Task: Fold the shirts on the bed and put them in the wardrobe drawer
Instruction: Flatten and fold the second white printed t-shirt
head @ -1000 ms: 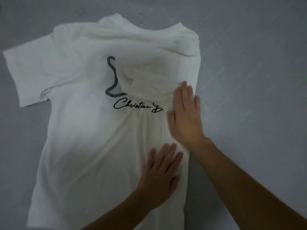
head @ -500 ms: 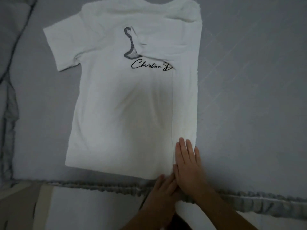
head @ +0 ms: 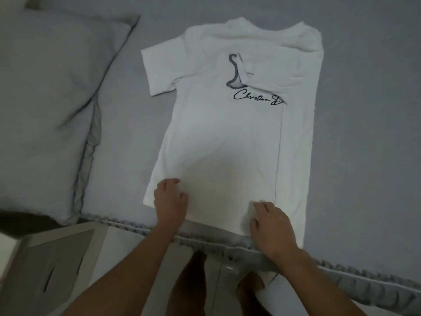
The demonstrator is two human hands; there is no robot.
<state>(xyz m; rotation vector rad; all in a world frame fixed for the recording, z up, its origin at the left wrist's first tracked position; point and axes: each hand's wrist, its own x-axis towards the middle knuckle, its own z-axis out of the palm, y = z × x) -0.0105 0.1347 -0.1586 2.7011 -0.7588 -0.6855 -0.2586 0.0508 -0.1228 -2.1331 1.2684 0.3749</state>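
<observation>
You are standing at the near edge of the bed (head: 355, 124), and the white shirt (head: 223, 142) is lying flat on the grey sheet straight ahead of your hands, collar end far from you and hem end under your fingers. Your left hand (head: 170, 199) is resting on the hem near the shirt's left corner, its fingers curling down and gathering a little of the fabric. Your right hand (head: 271, 222) is sitting on the hem further to your right, fingers bent and pinching the cloth just beside the long vertical fold line. The two hands are lying apart, with a stretch of bare hem between them.

Beyond your right hand, the shirt's right side is lying folded inward over the body, its sleeve tucked across the chest and partly covering the black script print (head: 257, 99). Beyond your left hand, the left sleeve (head: 159, 67) is spreading out flat, unfolded.

Well to the left of your left hand, a grey pillow (head: 52, 106) is lying on the bed. The ruffled trim (head: 364, 279) of the sheet is running under your wrists along the mattress edge.
</observation>
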